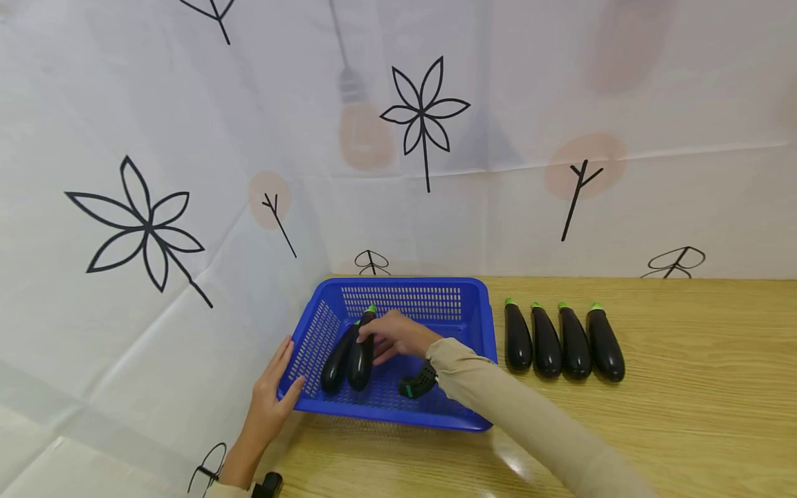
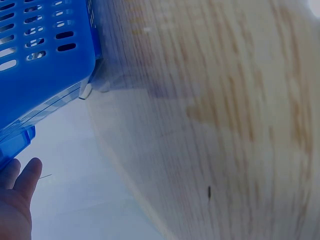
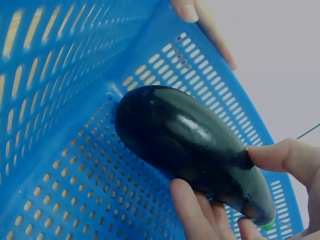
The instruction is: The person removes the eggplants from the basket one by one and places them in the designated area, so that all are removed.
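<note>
My right hand point(image 1: 398, 335) is inside a blue plastic basket point(image 1: 398, 418), holding a dark, glossy eggplant point(image 1: 361, 366) between thumb and fingers. In the right wrist view, the held eggplant point(image 3: 185, 130) has its green stem end near the palm. A second eggplant point(image 1: 337, 363) lies just left of it, partly covered by it. At the basket's left side, my left hand point(image 1: 269, 398) touches the rim with extended fingers and thumb. The left wrist view shows part of that hand point(image 2: 17, 200) beside the basket's outer edge.
Several eggplants point(image 1: 574, 346) lie in a row on the wooden table point(image 1: 703, 360), right of the basket, green ends toward the back. A white patterned cloth point(image 1: 498, 138) hangs behind and along the left. The right wrist carries a black device point(image 1: 418, 382).
</note>
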Tool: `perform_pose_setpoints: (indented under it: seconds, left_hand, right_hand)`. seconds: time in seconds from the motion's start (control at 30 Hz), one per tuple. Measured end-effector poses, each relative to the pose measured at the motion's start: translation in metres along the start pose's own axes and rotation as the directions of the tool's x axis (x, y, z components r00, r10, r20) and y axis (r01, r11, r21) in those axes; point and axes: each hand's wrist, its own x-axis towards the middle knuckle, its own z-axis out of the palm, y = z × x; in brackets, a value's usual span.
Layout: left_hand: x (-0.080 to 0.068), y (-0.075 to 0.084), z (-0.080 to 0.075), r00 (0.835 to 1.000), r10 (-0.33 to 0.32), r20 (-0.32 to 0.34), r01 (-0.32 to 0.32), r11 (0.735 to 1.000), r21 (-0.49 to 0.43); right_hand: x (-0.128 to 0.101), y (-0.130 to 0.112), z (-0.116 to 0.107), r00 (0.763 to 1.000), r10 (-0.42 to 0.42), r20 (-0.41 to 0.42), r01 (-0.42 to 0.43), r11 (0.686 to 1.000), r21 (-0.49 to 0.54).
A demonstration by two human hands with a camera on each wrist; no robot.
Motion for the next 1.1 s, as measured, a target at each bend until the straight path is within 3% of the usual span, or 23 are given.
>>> perform_pose_setpoints:
  seconds: [0.67, 1.1]
  left_hand:
    - [-0.001, 0.000, 0.001, 1.000, 0.006, -0.022, -0.006, 1.000, -0.026]
    - [-0.002, 0.003, 0.002, 0.998, -0.060, -0.019, 0.060, 0.998, -0.002]
  right_hand:
    - [-0.028, -0.005, -0.015, 0.998, -0.037, 0.056, 0.038, 0.999, -0.009]
    - [-0.047, -0.006, -0.032, 0.995, -0.063, 0.083, 0.061, 0.998, 0.028]
